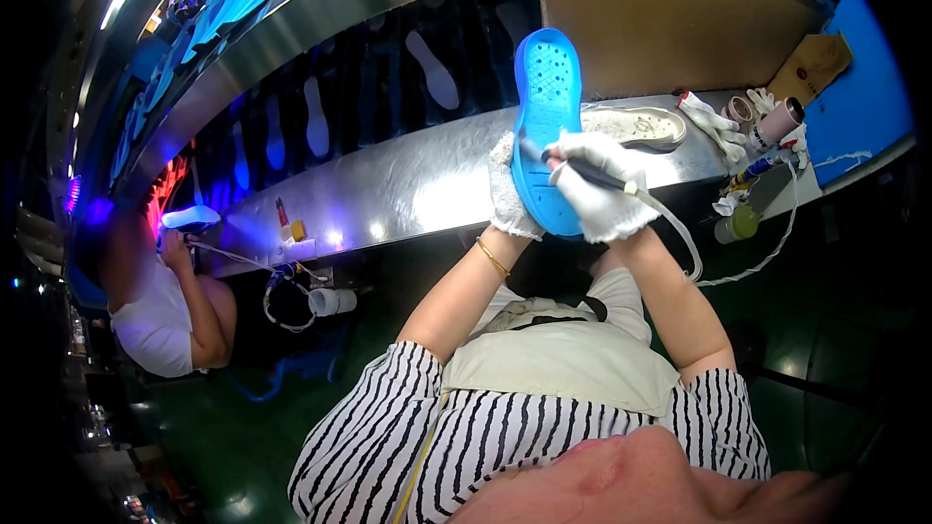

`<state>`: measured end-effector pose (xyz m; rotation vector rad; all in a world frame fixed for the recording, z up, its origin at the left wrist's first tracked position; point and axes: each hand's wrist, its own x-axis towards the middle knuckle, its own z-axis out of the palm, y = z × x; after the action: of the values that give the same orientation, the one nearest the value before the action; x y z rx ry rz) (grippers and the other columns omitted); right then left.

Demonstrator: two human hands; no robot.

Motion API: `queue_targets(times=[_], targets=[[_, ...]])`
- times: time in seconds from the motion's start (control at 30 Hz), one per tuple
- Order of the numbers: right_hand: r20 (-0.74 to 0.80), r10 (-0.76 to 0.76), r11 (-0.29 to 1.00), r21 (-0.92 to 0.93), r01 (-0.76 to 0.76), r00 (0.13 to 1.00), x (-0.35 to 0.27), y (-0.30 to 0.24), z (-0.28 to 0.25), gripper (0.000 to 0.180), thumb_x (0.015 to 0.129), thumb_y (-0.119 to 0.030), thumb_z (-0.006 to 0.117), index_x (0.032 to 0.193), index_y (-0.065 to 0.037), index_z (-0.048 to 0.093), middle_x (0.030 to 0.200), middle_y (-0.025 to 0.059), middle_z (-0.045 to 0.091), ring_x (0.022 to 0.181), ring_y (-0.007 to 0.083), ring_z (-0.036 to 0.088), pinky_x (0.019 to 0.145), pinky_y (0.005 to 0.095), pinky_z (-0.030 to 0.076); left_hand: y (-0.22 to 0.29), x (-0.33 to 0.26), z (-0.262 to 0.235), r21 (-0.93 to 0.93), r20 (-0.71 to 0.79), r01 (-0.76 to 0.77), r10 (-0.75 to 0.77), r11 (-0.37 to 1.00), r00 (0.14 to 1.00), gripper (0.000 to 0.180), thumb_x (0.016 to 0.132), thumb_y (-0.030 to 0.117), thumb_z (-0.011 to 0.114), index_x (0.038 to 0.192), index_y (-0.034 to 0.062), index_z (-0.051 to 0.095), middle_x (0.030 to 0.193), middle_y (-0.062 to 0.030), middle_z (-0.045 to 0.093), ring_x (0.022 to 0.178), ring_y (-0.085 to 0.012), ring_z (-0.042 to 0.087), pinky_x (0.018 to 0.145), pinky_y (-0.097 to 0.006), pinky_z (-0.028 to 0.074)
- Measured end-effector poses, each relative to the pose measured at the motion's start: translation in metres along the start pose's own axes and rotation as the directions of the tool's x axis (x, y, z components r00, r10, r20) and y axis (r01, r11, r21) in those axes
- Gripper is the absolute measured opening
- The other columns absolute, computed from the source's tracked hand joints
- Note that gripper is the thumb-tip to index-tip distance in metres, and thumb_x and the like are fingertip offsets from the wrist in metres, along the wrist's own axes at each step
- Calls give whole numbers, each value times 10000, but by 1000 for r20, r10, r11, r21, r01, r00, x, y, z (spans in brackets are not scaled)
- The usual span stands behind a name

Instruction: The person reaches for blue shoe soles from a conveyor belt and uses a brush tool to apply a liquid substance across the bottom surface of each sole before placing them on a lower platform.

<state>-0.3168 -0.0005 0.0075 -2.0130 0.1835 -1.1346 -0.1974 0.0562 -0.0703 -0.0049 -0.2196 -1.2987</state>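
My left hand, in a white knit glove, is closed round the left edge of a bright blue shoe sole. The sole is tilted up with its hollow inner side facing me, and holes pattern its far end. My gloved right hand grips a dark-handled brush over the near half of the sole. The brush's tip is close to the left inner wall; whether it touches I cannot tell. From its back end a pale hose curves down past my right wrist.
Behind the sole, a cream sole lies on the metal bench. A cardboard box stands behind it. Spare gloves and a pink cup sit at right. Several soles rest on the dark conveyor. A co-worker works at left.
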Motion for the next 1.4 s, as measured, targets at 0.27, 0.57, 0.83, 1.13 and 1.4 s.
queue_targets(times=[0.27, 0.57, 0.83, 1.13, 1.4], targets=[[-235, 147, 971, 219, -95, 961, 27, 43, -14, 133, 813, -3, 621, 938, 0, 576, 884, 59, 636, 771, 97, 604, 713, 225, 490, -16, -15, 41, 156, -219, 87, -51, 984, 974, 591, 861, 472, 372, 1246, 32, 462, 1181, -167, 548, 995, -335, 588, 883, -456, 481], [-254, 193, 942, 317, -107, 948, 44, 52, -28, 122, 802, -26, 644, 906, 24, 603, 821, 80, 649, 767, 116, 625, 722, 238, 512, -20, -20, 31, 140, -107, 113, -98, 984, 989, 729, 876, 559, 371, 1370, 28, 303, 1268, -233, 466, 1104, -400, 513, 930, -467, 451], [155, -124, 990, -53, 133, 980, 8, 24, -26, 234, 677, 67, 677, 897, -8, 652, 891, 125, 668, 815, 201, 653, 743, 307, 517, 1, -16, -7, 132, -155, -8, 28, 991, 988, 649, 885, 551, 364, 1297, 51, 395, 1161, -175, 542, 967, -325, 577, 861, -444, 489], [63, -128, 991, -31, 130, 990, 22, 23, -44, 220, 703, 83, 655, 908, 4, 648, 921, 116, 657, 795, 197, 634, 752, 281, 508, 14, -14, 36, 354, -112, 11, 31, 935, 993, 681, 874, 558, 410, 1292, 22, 381, 1189, -207, 512, 1003, -346, 571, 876, -500, 484], [418, -346, 840, -261, 476, 840, 31, -7, -63, 193, 667, -37, 646, 854, -73, 677, 898, 120, 667, 833, 280, 645, 768, 357, 507, 41, -6, 72, 664, -79, -107, 212, 740, 974, 646, 866, 556, 457, 1211, 9, 449, 1015, -179, 603, 869, -271, 637, 746, -405, 555]])
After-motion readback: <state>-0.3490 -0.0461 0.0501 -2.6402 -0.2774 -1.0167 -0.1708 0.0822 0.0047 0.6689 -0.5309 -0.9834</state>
